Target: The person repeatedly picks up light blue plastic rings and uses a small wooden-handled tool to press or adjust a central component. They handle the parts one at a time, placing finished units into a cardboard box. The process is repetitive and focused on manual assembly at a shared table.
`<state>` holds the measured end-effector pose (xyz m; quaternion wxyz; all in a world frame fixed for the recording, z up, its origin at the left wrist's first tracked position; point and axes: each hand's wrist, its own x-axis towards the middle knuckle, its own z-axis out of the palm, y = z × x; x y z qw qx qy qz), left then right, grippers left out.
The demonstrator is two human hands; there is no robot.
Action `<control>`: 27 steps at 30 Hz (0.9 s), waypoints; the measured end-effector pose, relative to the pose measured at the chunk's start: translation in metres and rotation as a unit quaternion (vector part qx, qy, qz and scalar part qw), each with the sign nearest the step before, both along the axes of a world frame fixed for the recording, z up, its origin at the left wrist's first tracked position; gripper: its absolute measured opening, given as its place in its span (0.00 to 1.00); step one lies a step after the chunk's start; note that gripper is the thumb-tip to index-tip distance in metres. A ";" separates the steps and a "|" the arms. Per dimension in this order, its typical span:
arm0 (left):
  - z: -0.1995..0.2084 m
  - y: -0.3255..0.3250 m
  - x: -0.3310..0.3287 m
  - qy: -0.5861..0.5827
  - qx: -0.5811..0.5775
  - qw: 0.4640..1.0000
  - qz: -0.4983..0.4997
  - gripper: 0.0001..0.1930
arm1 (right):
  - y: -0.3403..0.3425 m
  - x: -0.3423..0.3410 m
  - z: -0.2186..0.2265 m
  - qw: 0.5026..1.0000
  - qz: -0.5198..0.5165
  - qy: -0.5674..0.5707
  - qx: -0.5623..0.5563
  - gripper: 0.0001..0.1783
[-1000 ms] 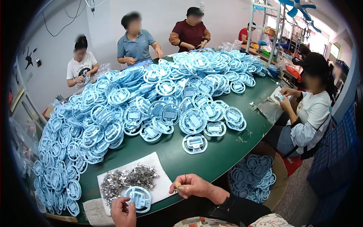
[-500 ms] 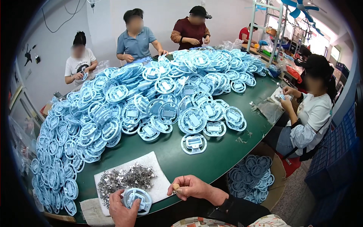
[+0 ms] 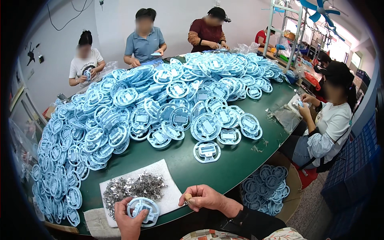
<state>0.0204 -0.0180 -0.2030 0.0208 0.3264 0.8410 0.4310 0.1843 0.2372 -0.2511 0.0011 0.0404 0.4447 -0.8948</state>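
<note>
My left hand (image 3: pixel 129 220) grips a round light-blue plastic part (image 3: pixel 151 211) at the table's near edge, thumb across its face and fingers round its left rim. The part is an open ring with a raised rectangular housing in the middle. To its right my right hand (image 3: pixel 203 199) is closed in a pinch, with a tan tip (image 3: pixel 188 196) at the fingers. Whatever small thing it pinches is too small to name. Just beyond my left hand, a heap of small silvery metal pieces (image 3: pixel 134 187) lies on a white foam sheet (image 3: pixel 170 192).
A large pile of light-blue parts (image 3: pixel 140 96) covers much of the green table (image 3: pixel 180 160); one part (image 3: pixel 207 152) lies apart in front. A carton (image 3: pixel 295 196) of similar parts stands at lower right. Several co-workers sit or stand around the table, and blue crates (image 3: pixel 344 176) are stacked at right.
My left hand has tilted the blue part a little and shifted it slightly left. My right hand keeps its pinch almost in place. Across the table, the blue-shirted co-worker now holds up a blue part.
</note>
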 end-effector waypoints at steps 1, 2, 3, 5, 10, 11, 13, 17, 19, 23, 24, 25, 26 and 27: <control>0.002 0.000 0.002 -0.054 0.032 0.998 0.011 0.28 | -0.001 0.000 0.001 1.000 -0.001 -0.001 0.001 0.05; 0.008 0.003 0.006 -0.108 0.063 0.992 0.022 0.27 | -0.001 0.000 0.002 1.000 -0.003 -0.002 0.003 0.05; 0.012 0.004 0.008 -0.161 0.095 0.982 0.033 0.25 | -0.002 0.000 0.002 1.000 -0.003 -0.001 0.003 0.05; -0.004 -0.001 0.004 -0.202 0.168 0.964 0.031 0.24 | -0.003 0.000 0.003 1.000 -0.001 0.001 0.005 0.05; -0.002 -0.004 0.006 -0.324 0.275 0.905 0.025 0.34 | 0.000 0.001 0.004 1.000 -0.018 -0.004 -0.007 0.06; 0.000 -0.002 0.007 -0.341 0.288 0.895 0.025 0.35 | 0.000 0.000 0.005 1.000 -0.025 -0.009 -0.011 0.06; 0.003 0.004 0.009 -0.377 0.314 0.871 0.024 0.36 | -0.001 0.000 0.007 0.999 -0.039 -0.014 -0.002 0.08; 0.006 0.008 0.009 -0.446 0.348 0.825 -0.011 0.37 | -0.013 -0.010 0.032 0.998 -0.031 -0.011 0.057 0.11; 0.004 0.005 0.012 -0.455 0.363 0.813 -0.025 0.33 | -0.019 -0.016 0.036 0.996 -0.026 -0.012 0.079 0.11; -0.002 0.008 0.006 -0.498 0.354 0.790 -0.056 0.29 | -0.023 -0.017 0.041 0.993 -0.080 -0.004 0.086 0.07; -0.004 0.008 0.005 -0.508 0.345 0.786 -0.070 0.28 | -0.026 -0.015 0.043 0.991 -0.093 0.006 0.094 0.06; -0.006 0.008 0.007 -0.519 0.337 0.781 -0.086 0.28 | -0.027 -0.012 0.043 0.989 -0.108 0.015 0.104 0.06; 0.001 0.008 0.010 -0.521 0.323 0.784 -0.095 0.27 | -0.028 -0.008 0.041 0.986 -0.124 0.030 0.106 0.05; 0.003 0.006 0.010 -0.530 0.317 0.780 -0.098 0.27 | -0.030 -0.010 0.041 0.986 -0.123 0.028 0.109 0.05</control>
